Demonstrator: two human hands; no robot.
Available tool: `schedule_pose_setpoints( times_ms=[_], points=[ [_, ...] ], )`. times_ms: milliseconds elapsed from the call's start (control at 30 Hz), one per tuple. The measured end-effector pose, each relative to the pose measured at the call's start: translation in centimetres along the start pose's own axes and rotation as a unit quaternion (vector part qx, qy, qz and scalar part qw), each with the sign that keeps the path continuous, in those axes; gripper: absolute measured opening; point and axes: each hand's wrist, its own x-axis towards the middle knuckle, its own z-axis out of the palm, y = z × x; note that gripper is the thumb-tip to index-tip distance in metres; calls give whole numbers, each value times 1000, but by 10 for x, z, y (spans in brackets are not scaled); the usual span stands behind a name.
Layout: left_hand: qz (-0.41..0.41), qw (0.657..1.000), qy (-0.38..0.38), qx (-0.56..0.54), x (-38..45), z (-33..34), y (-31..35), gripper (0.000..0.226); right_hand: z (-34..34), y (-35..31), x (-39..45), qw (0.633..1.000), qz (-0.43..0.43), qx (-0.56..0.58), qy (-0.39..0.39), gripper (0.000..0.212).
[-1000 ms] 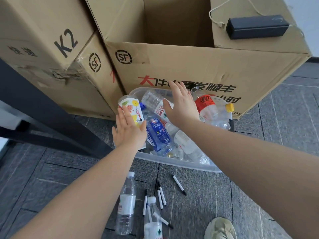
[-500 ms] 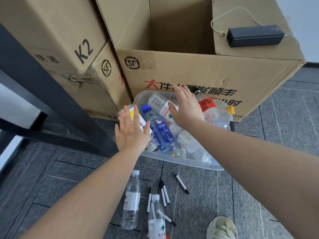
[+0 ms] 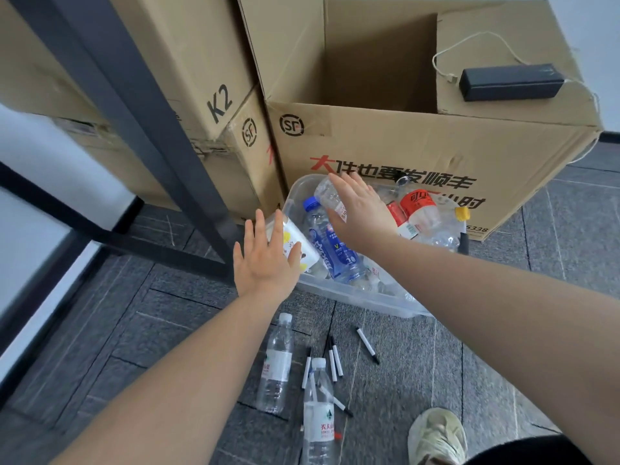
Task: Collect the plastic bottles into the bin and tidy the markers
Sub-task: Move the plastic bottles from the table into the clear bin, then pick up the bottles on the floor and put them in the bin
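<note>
Since a second ago both hands have drawn slightly back and down toward the near side of the bin (image 3: 355, 297), and the white-labelled bottle (image 3: 298, 243) that stood near upright under the left fingers now lies tilted against the bin's left rim. The left hand (image 3: 265, 260) has its fingers (image 3: 260, 226) straight and slightly spread, palm down, over that bottle; whether they touch it I cannot tell. The right hand (image 3: 360, 213) is likewise flat with fingers straight, lying on or just above a clear bottle (image 3: 327, 194) at the top of the heap, with a blue-labelled bottle (image 3: 330, 250) between the two hands. Neither hand grips anything.

Two more clear bottles (image 3: 276, 364) lie on the floor well behind the left wrist, toward the person, and the markers (image 3: 335, 360) are scattered just beside and partly under them.

The bottles look empty or nearly so: likely light, thin-walled, springy and prone to roll or slide off the pile, so a flat press probably settles them. The floor bottles should take a grip round the labelled middle, where the wall is less slick. The markers are slim, stiff and round; pinching several together at mid-barrel seems best.
</note>
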Motion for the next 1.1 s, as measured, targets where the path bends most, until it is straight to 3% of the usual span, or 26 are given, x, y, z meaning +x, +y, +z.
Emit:
schedule_pose_setpoints(
  times_ms=[267, 467, 633, 800, 967, 1100],
  points=[
    [-32, 999, -27, 15, -37, 13, -32, 65, 24, -26, -27, 997, -55, 3, -49, 59],
    [-51, 996, -66, 18, -62, 51, -59, 66, 81, -42, -60, 987, -143, 42, -62, 59],
    [-68, 990, -115, 35, -72, 90, -79, 66, 132, -34, -89, 975, -158, 4, -153, 60],
    [-79, 985, -148, 39, -75, 126, -92, 65, 178, -10, -122, 965, -96, -9, -246, 63],
    [-74, 983, -164, 46, -72, 154, -102, 65, 215, 5, -135, 946, -91, -44, -307, 70],
    [-80, 982, -167, 36, -73, 174, -107, 65, 235, 6, -153, 954, 41, -55, -291, 80]
  ],
)
